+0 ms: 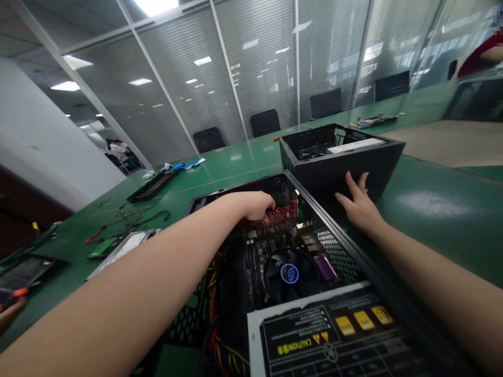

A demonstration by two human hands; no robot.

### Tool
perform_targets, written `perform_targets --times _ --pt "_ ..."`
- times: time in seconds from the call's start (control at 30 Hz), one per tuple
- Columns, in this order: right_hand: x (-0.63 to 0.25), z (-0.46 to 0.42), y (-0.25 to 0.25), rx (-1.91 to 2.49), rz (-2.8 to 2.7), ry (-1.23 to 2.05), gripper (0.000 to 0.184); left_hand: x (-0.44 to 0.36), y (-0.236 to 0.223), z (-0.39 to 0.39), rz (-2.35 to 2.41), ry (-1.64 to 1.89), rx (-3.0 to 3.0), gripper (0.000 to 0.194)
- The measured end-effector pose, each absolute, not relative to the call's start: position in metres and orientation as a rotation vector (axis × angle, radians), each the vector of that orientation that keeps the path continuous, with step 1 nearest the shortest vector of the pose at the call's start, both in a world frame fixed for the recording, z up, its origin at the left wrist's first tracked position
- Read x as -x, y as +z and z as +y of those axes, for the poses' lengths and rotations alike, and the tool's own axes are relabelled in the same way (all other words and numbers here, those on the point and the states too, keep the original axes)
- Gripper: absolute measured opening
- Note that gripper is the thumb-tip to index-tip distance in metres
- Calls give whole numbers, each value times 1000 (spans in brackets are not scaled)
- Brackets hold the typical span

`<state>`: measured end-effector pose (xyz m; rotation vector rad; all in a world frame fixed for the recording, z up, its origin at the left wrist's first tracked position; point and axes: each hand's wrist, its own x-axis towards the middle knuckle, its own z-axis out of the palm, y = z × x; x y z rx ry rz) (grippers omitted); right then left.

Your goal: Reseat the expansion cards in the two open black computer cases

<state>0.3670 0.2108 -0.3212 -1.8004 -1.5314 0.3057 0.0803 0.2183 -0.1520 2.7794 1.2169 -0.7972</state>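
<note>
An open black computer case [338, 230] lies in front of me on the green table [432, 204]. Inside it are a CPU fan [290, 272], a power supply [334, 330] with yellow caution labels, and a red expansion card [281, 212] at the far end. My left hand [257, 205] reaches into the case, its fingers curled down onto the red card's top edge. Outside the case's right wall, my right hand [359, 207] has its fingers stretched out against the side of a second black case [338, 157].
Loose cables [133, 217], a drive and circuit boards [118, 246] lie on the table to the left. A black tray [151, 187] sits further back. Black chairs [265, 123] line the far edge before a glass wall. Another person's red sleeve [477, 57] shows at top right.
</note>
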Motion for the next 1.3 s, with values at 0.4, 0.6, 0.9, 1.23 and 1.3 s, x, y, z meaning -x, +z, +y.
perform_targets --times 0.4,0.6,0.9,1.23,1.3 --pt "-365 207 -317 1743 -1517 346 86 -48 -142 238 1068 -786 -2536 36" --pt "-366 207 -317 1756 -1526 335 86 -50 -142 234 907 -765 -2390 38" --pt "-367 208 -319 1619 -1518 345 88 -50 -141 237 915 -810 -2425 39" --pt "-367 207 -318 1640 -1510 359 88 -51 -139 234 903 -827 -2395 38" --pt "-367 206 -318 1644 -1502 367 89 -51 -140 234 906 -821 -2409 40"
